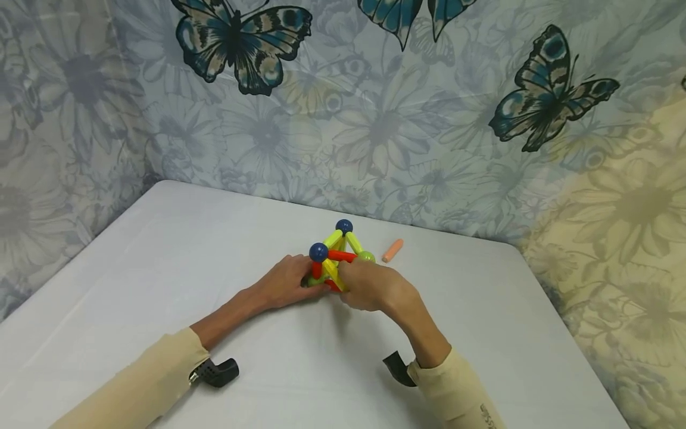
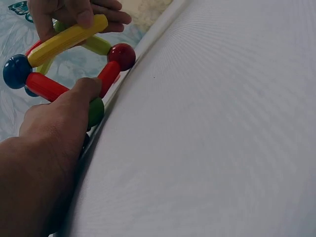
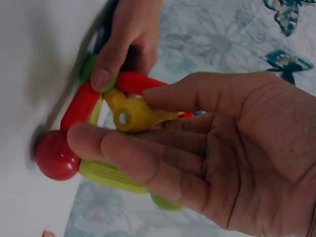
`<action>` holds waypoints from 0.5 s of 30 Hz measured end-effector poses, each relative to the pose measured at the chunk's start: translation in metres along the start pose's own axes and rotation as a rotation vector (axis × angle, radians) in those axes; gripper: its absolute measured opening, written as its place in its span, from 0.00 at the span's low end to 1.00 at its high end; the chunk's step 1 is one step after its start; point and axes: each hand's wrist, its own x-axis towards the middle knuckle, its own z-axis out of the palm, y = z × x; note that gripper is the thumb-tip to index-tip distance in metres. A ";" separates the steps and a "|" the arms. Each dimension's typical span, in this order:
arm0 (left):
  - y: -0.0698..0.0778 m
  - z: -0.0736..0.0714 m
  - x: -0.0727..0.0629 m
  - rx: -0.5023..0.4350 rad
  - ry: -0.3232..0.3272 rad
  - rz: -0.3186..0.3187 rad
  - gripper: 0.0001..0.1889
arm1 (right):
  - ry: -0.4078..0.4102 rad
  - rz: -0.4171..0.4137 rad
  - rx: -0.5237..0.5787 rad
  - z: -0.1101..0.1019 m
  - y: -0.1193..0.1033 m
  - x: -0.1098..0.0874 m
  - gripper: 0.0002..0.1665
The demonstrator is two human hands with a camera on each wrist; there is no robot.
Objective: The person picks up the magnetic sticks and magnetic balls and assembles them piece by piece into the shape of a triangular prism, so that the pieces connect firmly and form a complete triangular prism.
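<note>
A frame of coloured magnetic rods and balls stands on the white table, with a blue ball (image 1: pixel 318 252) at its near upper corner and another dark blue ball (image 1: pixel 345 226) at the back. My left hand (image 1: pixel 284 280) holds its lower left side, the thumb over a green ball (image 2: pixel 96 111) where red rods meet. My right hand (image 1: pixel 377 287) pinches a yellow rod (image 2: pixel 69 40) between thumb and fingers. One end of that rod meets the blue ball; its other end, showing a silver magnet, is free. A red ball (image 3: pixel 57 154) sits at a lower corner.
A loose orange rod (image 1: pixel 393 250) lies on the table (image 1: pixel 214 238), right of the frame. Behind the table hangs a flowered cloth (image 1: pixel 375 119) with butterflies. Black wrist mounts (image 1: pixel 217 373) stick out from both sleeves.
</note>
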 end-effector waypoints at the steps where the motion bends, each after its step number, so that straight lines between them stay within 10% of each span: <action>1: 0.000 0.000 0.000 0.008 0.002 0.000 0.23 | 0.006 0.003 -0.015 0.002 -0.001 0.000 0.10; 15: 0.002 -0.001 0.000 0.056 0.003 -0.001 0.23 | -0.031 0.122 -0.235 0.022 -0.005 0.014 0.25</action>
